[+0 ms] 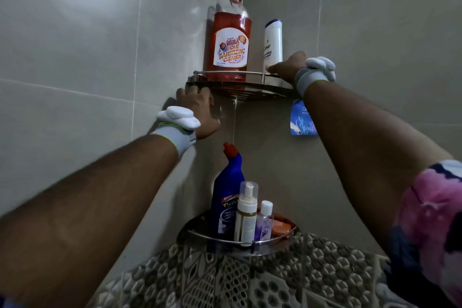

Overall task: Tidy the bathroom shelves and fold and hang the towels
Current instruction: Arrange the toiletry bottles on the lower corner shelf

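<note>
Two metal corner shelves hang in the corner of the grey-tiled walls, one high, one low. The upper wire corner shelf [240,96] carries two bottles: a tall clear bottle of red liquid with a red cap [231,37], its label reading "HOME SANITIZING CLEANER", and to its right a white bottle with a dark blue cap [273,42], its print too blurred to read surely. The lower round-fronted metal shelf [240,239] holds four things: a blue angled-neck toilet cleaner bottle with a red cap [226,192], lettered "Flush" as far as can be read, a cream foam-pump bottle under a clear cover [246,212], a small clear purple bottle with a white cap [263,221], and an orange bar [281,227] at the right.

The left hand [200,112] grips the left end of the upper shelf, fingers curled over its rim. The right hand [290,67] rests at the shelf's right end, fingertips touching the base of the white bottle; whether it closes on the bottle cannot be told. Both wrists wear grey bands with white devices. A blue packet [301,120] hangs below the shelf's right end, partly hidden by the right forearm.
</note>
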`<action>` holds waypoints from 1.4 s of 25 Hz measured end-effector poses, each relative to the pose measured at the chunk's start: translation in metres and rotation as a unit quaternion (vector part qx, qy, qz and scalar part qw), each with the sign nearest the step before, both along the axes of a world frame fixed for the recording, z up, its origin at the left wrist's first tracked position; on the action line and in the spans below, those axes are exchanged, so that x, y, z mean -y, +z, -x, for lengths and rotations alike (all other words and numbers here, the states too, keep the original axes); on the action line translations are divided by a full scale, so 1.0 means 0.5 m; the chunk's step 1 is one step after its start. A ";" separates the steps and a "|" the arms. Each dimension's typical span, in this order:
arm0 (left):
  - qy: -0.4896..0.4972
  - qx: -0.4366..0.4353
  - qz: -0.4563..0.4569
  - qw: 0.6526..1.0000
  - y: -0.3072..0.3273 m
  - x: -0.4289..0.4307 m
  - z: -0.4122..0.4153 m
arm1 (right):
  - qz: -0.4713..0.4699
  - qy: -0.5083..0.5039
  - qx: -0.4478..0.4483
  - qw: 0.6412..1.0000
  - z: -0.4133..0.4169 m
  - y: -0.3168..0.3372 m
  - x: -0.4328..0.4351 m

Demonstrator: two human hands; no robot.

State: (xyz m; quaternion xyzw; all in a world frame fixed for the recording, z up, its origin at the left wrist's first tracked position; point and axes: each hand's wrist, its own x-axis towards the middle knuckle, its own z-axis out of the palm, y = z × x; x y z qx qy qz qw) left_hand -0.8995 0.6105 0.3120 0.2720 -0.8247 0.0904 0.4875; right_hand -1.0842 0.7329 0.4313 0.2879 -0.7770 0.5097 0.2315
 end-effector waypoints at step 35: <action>-0.287 0.018 -0.328 0.900 -0.106 -0.138 -0.068 | -0.024 0.414 -0.007 0.910 -0.190 -0.212 -0.131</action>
